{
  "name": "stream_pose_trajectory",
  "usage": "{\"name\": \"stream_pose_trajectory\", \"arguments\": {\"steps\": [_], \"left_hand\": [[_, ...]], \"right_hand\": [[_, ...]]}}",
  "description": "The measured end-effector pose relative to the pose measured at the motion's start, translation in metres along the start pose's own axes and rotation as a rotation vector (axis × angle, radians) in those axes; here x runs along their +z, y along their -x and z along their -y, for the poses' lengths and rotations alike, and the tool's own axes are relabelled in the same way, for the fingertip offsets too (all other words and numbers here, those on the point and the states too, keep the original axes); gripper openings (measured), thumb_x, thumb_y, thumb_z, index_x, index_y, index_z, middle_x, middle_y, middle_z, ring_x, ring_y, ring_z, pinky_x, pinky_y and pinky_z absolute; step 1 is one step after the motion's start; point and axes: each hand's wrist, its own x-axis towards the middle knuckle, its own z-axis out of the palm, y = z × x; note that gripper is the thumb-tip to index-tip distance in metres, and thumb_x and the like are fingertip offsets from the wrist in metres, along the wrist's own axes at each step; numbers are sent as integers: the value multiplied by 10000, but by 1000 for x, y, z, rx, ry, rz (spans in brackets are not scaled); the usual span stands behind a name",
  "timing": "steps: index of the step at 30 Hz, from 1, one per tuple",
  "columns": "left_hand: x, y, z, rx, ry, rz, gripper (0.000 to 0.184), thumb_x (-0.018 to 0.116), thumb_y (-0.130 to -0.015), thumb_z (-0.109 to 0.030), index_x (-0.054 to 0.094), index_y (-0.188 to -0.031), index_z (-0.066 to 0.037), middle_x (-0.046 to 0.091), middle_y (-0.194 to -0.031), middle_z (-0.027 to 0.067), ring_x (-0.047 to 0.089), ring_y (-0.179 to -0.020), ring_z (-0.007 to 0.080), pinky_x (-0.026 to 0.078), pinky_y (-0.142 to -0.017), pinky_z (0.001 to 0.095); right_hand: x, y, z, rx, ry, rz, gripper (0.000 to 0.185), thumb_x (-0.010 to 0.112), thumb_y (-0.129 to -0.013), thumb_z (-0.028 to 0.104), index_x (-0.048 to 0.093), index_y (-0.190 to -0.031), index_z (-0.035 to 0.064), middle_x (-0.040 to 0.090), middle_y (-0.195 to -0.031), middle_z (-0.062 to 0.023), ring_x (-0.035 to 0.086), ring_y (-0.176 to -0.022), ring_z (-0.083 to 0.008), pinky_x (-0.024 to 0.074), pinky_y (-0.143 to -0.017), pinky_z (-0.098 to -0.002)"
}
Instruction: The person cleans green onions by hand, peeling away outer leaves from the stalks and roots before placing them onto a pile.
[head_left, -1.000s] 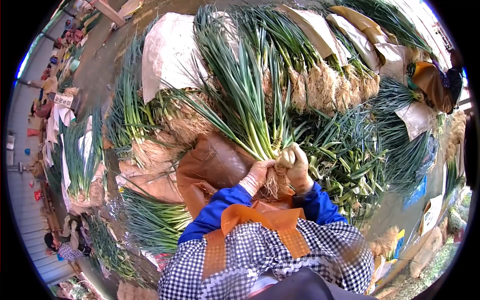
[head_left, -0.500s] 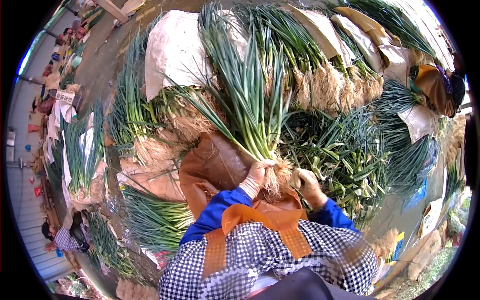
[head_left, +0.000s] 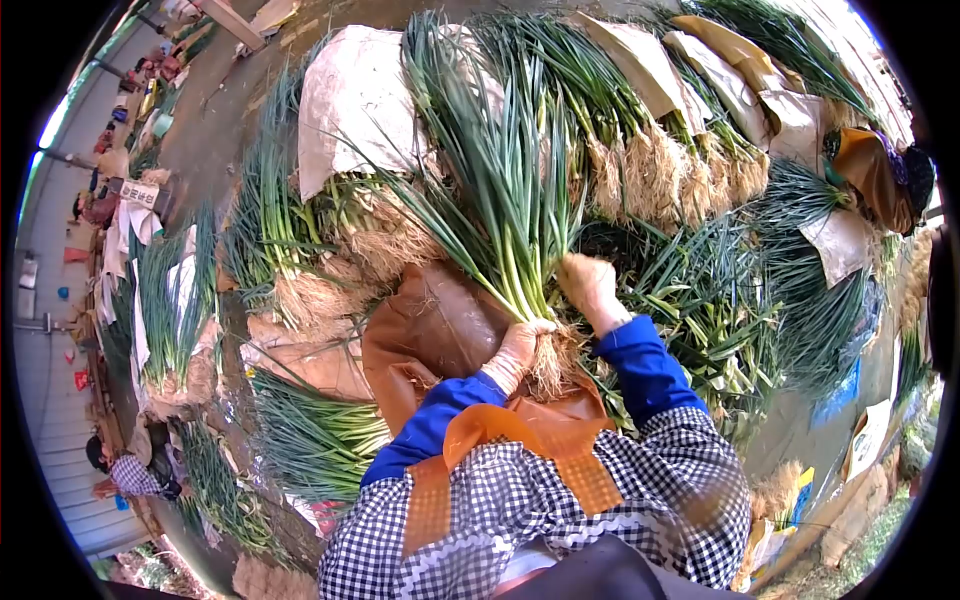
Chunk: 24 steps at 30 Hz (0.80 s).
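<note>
A large bunch of green onions [head_left: 512,215] leans up and away from me, its long leaves spread over the things behind it. My left hand [head_left: 518,350] is closed round the white lower stems, just above the pale, tangled roots [head_left: 552,368]. On the right side of the stems my right hand [head_left: 590,285] is closed in a fist with the knuckles up. Whatever its fingers may pinch is hidden. Under the bunch, a brown waterproof apron [head_left: 440,320] covers my lap.
Stripped leaves [head_left: 690,330] lie heaped to the right. Rooted bundles [head_left: 670,165] line the back, some under a pale sack [head_left: 360,105]. More onions [head_left: 310,430] lie at lower left. A person [head_left: 140,470] works at far left; another person [head_left: 880,180] is partly visible at far right.
My right hand has moved up and forward, from beside the roots to beside the stems, still closed. My left hand keeps its hold on the bunch in nearly the same place.
</note>
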Motion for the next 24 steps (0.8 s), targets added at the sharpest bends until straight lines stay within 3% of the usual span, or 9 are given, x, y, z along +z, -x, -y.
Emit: {"name": "stream_pose_trajectory", "arguments": {"steps": [2,5,7,9,11,15,17,21,24], "left_hand": [[-3,-2,-1,-49,117,-36,123,551,-729,3,605,-833,39,617,-765,106,586,-678,208,505,-684,298],[-3,2,-8,-114,138,15,168,554,-718,3,594,-878,34,611,-779,91,586,-696,202,505,-708,301],[-3,-3,-7,38,119,25,181,564,-702,1,593,-878,30,610,-789,80,587,-709,196,505,-721,304],[-3,3,-11,7,83,52,205,577,-688,-11,589,-888,31,608,-798,76,588,-719,193,505,-729,308],[14,15,-21,-37,116,99,235,574,-683,-18,585,-912,36,610,-796,80,588,-717,194,504,-732,311],[-6,5,-13,-132,183,183,308,564,-686,-18,565,-986,51,612,-836,91,606,-747,201,523,-735,332],[-3,8,-16,-120,178,182,312,561,-692,-8,563,-998,56,614,-842,100,607,-736,200,523,-730,322],[-4,11,-17,-112,135,205,284,561,-703,3,578,-983,45,619,-853,95,603,-748,189,513,-741,301],[7,17,-21,-32,75,212,261,555,-709,9,583,-966,43,619,-860,92,596,-770,188,493,-762,287]], "right_hand": [[-9,45,5,-190,-460,-9,355,527,-884,314,532,-666,34,507,-532,-101,476,-426,-167,381,-407,-323],[-75,98,-5,92,-1044,544,276,539,-883,234,557,-744,-4,493,-594,-24,451,-565,-105,404,-535,-280],[-76,118,-57,252,-1249,513,192,551,-882,232,627,-881,56,537,-650,35,502,-616,-69,416,-529,-214],[-55,125,-104,162,-275,236,222,579,-847,294,614,-814,77,625,-693,-76,604,-614,-221,468,-542,-301],[-35,102,-112,283,42,196,223,588,-827,315,621,-860,97,628,-754,-142,608,-673,-284,480,-567,-329],[-12,39,-43,430,-1526,251,274,593,-854,333,592,-829,60,582,-636,-9,510,-494,-116,401,-463,-232],[-2,14,-14,467,-1631,237,303,591,-861,352,597,-819,51,516,-603,46,445,-490,-46,343,-440,-189],[11,-9,6,389,-738,23,302,652,-815,346,618,-811,46,600,-649,-2,559,-576,-104,442,-535,-235],[9,-4,13,349,-874,-217,326,677,-786,358,609,-831,42,608,-652,-30,564,-572,-125,459,-542,-264]]}}
